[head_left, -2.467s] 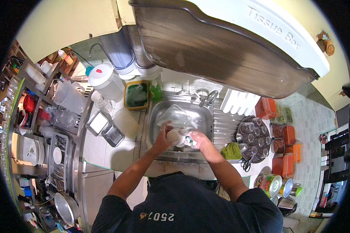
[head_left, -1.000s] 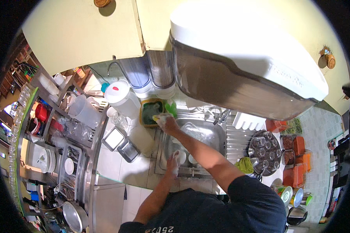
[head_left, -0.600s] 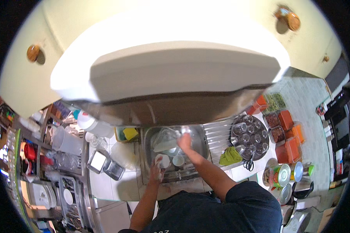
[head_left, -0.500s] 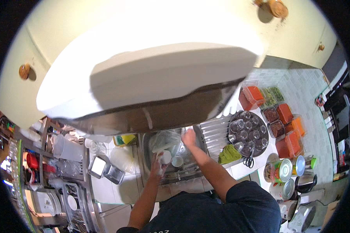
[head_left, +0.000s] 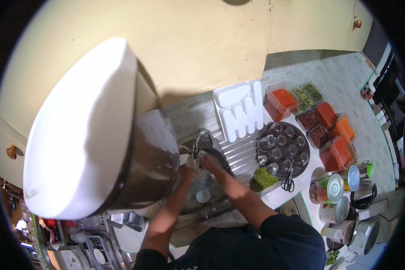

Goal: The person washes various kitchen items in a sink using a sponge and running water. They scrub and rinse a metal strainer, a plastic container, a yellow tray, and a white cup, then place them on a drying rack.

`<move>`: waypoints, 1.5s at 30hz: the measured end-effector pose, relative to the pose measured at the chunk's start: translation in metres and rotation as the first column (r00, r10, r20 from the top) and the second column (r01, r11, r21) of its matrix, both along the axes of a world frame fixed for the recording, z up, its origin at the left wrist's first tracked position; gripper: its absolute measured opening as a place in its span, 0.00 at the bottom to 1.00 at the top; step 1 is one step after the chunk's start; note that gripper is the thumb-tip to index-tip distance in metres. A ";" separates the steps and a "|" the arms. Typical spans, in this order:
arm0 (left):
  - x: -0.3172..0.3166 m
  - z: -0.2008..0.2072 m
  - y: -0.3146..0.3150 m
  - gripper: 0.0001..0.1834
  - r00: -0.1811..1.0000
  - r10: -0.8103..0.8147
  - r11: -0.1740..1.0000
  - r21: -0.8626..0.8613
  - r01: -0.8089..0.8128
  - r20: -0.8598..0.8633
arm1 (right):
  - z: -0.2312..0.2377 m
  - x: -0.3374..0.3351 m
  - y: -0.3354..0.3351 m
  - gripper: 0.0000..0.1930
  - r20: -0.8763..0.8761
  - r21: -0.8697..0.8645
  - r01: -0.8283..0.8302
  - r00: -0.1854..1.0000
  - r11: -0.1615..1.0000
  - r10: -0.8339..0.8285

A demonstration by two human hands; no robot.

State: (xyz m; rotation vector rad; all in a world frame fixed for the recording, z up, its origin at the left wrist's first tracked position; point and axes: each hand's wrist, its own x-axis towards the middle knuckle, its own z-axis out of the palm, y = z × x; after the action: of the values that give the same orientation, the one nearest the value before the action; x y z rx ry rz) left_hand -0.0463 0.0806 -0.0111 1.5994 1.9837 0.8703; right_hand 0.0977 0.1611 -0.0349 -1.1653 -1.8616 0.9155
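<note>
Both my hands are together at the tap point(head_left: 194, 150), over the far part of the metal sink point(head_left: 220, 211). My left hand point(head_left: 187, 171) is closed around a small pale cup point(head_left: 193, 163), partly hidden by my fingers. Right beside it, my right hand point(head_left: 206, 160) is close to the cup and the tap; its fingers are too blurred to read. Below them in the basin lies another small white cup point(head_left: 203, 196). A large, smooth white object with a brown lower side point(head_left: 90, 130) hides the left of the sink.
A white cutlery tray point(head_left: 238, 110) leans at the back of the ridged drainboard point(head_left: 238, 155). To the right stand a round dark tray point(head_left: 279, 172) of glasses, a green cloth point(head_left: 263, 178), scissors point(head_left: 288, 183), food containers point(head_left: 339, 155) and large cans point(head_left: 327, 189).
My left hand has moved up and away from me with the cup, toward the tap. My right hand has shifted slightly left. The view has turned, and the large white object now sits left.
</note>
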 end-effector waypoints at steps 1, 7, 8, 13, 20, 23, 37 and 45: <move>0.002 0.006 0.003 0.39 0.996 -0.087 0.995 -0.050 0.087 -0.002 | 0.001 0.007 -0.013 0.21 -0.226 -0.360 -0.111 0.974 0.926 0.029; 0.015 0.030 0.018 0.33 0.822 -0.423 0.873 -0.074 0.483 0.382 | 0.005 0.036 -0.053 0.15 -0.772 -0.564 -0.439 0.581 0.699 -0.259; 0.015 0.026 0.020 0.32 0.754 -0.370 0.888 -0.033 0.459 0.542 | 0.004 0.033 -0.052 0.15 -0.736 -0.674 -0.536 0.420 0.509 -0.531; 0.019 -0.018 0.027 0.28 0.435 0.020 0.966 -0.130 0.225 0.900 | -0.008 -0.019 -0.058 0.16 -0.663 -0.723 -0.392 0.160 0.569 -0.731; 0.034 -0.052 0.057 0.26 0.612 0.333 0.931 -0.351 -0.096 0.717 | -0.003 -0.041 -0.052 0.31 0.222 -0.757 0.539 0.743 0.368 -0.632; 0.032 -0.032 0.043 0.25 0.586 0.312 0.939 -0.338 -0.068 0.748 | -0.018 -0.045 -0.037 0.35 0.028 -0.648 0.396 0.866 0.650 -0.500; 0.025 0.007 -0.006 0.28 -0.162 0.144 0.974 -0.168 -0.149 0.976 | 0.039 -0.053 -0.053 0.23 -0.055 -0.339 0.303 0.939 0.891 -0.341; 0.036 -0.015 0.036 0.30 0.956 0.294 0.940 -0.183 -0.290 -0.006 | 0.049 -0.018 -0.060 0.22 -0.409 -0.896 -0.121 0.598 0.427 -0.689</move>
State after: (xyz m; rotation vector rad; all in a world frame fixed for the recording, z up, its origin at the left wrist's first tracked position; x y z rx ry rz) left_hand -0.0107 0.1167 -0.0266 1.2094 2.2507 0.7798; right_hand 0.0798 0.1010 0.0143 -1.3023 -0.3071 1.8637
